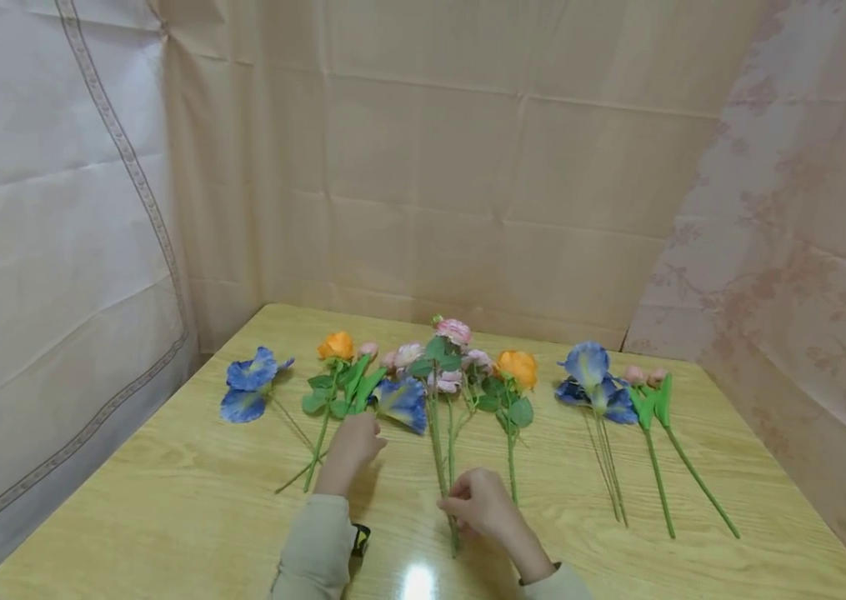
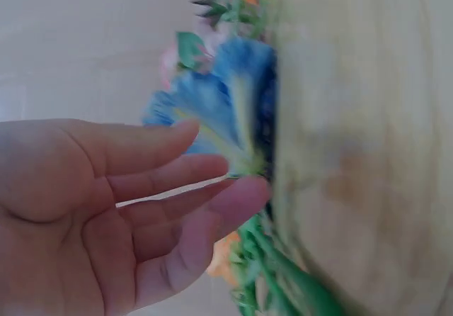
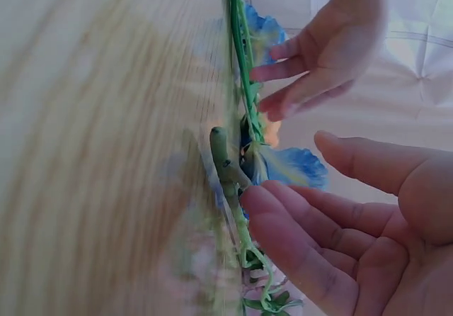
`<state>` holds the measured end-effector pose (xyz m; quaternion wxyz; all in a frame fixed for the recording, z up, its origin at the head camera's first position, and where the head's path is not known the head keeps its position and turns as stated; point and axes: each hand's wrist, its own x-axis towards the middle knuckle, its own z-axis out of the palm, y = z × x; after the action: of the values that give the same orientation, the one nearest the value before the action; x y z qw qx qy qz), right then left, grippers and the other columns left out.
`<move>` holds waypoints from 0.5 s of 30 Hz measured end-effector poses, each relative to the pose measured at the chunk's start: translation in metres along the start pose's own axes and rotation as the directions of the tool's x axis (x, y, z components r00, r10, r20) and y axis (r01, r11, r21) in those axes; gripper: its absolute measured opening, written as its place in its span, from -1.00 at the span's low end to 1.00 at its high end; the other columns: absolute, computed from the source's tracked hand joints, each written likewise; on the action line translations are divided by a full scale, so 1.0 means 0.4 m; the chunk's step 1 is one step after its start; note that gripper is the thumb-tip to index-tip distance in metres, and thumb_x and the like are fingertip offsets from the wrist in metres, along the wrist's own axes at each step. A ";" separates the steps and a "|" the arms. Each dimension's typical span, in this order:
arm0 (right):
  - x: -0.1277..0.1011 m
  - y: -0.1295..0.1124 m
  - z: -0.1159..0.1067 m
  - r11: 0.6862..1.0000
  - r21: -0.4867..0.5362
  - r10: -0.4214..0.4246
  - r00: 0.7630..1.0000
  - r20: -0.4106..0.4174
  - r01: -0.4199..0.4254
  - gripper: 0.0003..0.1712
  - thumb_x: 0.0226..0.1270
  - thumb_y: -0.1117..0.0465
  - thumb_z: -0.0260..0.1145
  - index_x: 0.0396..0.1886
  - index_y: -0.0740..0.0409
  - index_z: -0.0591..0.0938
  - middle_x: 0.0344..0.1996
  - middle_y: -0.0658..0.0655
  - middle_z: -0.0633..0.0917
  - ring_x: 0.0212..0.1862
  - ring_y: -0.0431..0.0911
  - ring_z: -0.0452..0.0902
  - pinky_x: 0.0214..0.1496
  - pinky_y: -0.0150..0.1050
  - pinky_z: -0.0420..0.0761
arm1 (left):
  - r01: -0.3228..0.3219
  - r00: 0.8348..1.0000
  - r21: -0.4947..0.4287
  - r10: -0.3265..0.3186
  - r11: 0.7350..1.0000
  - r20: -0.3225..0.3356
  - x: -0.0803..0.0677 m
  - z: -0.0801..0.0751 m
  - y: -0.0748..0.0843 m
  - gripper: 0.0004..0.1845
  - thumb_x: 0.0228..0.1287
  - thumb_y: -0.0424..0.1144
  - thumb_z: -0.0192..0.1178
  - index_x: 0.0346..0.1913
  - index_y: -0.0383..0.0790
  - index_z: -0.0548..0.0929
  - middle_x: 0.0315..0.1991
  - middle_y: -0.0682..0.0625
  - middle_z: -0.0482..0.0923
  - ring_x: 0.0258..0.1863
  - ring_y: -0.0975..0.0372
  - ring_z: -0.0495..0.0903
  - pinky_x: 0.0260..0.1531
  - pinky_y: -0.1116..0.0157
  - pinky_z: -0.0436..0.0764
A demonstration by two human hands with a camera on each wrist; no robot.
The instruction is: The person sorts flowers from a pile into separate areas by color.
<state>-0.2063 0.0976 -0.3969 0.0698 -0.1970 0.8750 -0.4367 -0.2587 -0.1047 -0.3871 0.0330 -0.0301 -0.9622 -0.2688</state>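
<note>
Head view: from above and behind, facing forward and down over the wooden table (image 1: 167, 500). Wrist views: very close, blurred, across the tabletop. Shared by all three: the blue flower (image 1: 402, 402) (image 2: 219, 103) (image 3: 290, 167).

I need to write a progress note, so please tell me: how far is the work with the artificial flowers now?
Looks done: the flowers lie in a row on the wooden table. In hand: the left hand, fingers straight, reaches the blue flower; the right hand touches the pink flower stem. Neither grips yet. The blue iris and tulip buds lie untouched at the right.
</note>
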 end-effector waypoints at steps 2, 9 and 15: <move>0.000 0.000 0.002 1.000 0.004 -0.004 1.000 0.000 0.004 -0.87 0.09 0.30 0.31 -0.55 0.30 0.62 -0.74 0.06 0.56 -0.73 -0.12 0.47 -0.74 -0.37 0.43 | 0.045 0.999 0.027 -0.045 0.999 0.004 0.008 0.003 -0.010 -0.72 0.09 -0.40 0.20 -0.68 -0.27 0.39 -0.74 0.02 0.28 -0.74 0.24 0.26 -0.72 0.36 0.24; -0.003 -0.007 0.002 0.999 0.036 0.006 1.000 -0.003 -0.006 -0.86 0.11 0.28 0.30 -0.48 0.32 0.61 -0.70 0.07 0.57 -0.70 -0.11 0.48 -0.74 -0.35 0.44 | 0.097 0.995 0.087 -0.095 0.991 -0.029 0.017 0.006 -0.032 -0.78 0.09 -0.58 -0.01 -0.62 -0.31 0.47 -0.63 -0.12 0.45 -0.62 0.12 0.45 -0.66 0.24 0.42; -0.005 -0.003 0.003 0.999 0.039 -0.018 1.000 -0.002 0.019 -0.84 0.10 0.29 0.30 -0.45 0.36 0.60 -0.67 0.07 0.58 -0.70 -0.10 0.49 -0.73 -0.30 0.47 | 0.156 0.988 0.128 -0.155 0.979 -0.017 0.017 0.000 -0.045 -0.78 0.15 -0.54 -0.03 -0.57 -0.32 0.53 -0.54 -0.16 0.52 -0.54 0.06 0.54 -0.61 0.14 0.50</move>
<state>-0.2038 0.0966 -0.3968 0.0687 -0.2033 0.8646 -0.4544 -0.2667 -0.1196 -0.3959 0.0171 0.0484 -0.9768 -0.2079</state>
